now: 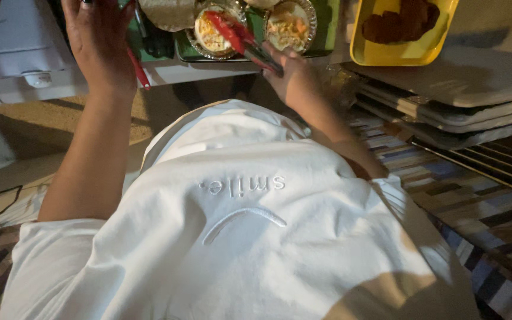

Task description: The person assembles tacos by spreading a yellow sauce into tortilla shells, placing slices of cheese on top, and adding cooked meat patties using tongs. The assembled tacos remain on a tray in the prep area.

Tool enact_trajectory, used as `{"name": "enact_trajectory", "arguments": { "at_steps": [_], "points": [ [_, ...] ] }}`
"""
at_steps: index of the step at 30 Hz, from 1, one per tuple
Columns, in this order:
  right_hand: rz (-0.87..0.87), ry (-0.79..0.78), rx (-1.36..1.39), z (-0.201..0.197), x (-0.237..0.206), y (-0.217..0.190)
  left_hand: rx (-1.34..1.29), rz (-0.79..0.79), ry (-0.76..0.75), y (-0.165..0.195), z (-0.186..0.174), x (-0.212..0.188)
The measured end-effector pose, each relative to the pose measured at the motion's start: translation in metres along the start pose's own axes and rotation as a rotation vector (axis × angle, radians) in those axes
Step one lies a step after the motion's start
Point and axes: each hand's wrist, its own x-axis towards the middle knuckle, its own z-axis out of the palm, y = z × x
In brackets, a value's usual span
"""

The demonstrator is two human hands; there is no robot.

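Note:
I look down over my white shirt [238, 237]. My right hand [294, 74] grips red tongs [238, 35], whose tips reach over a round foil bowl [208, 37] of yellow and white food. A second foil bowl [291, 24] of similar food stands just right of it; both rest on a green tray [326, 26]. My left hand [99, 41] is raised at the upper left, its fingertips cut off by the frame's top. A thin red handle [139, 70] slants beside its edge; whether the hand holds it is unclear.
A yellow tray [407, 50] with dark brown pieces sits top right, above a stack of flat grey boards [463, 89]. A pale round flatbread [167, 12] lies left of the bowls. A white low surface [19, 47] is at left, and a striped rug [475, 213] lies at right.

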Motion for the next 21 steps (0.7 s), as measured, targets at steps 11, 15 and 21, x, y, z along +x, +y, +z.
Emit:
{"name": "enact_trajectory", "arguments": {
  "at_steps": [11,15,21],
  "points": [
    [-0.182,0.526,0.257,-0.120,-0.044,0.126,0.105,-0.051,-0.021,-0.008,0.082,0.012],
    [0.067,0.667,-0.142,-0.180,-0.030,0.222,0.092,-0.055,-0.048,-0.039,0.116,0.025],
    [-0.117,0.663,-0.619,-0.200,-0.014,0.321,0.180,-0.125,-0.153,-0.115,0.158,0.037]
  ]
}}
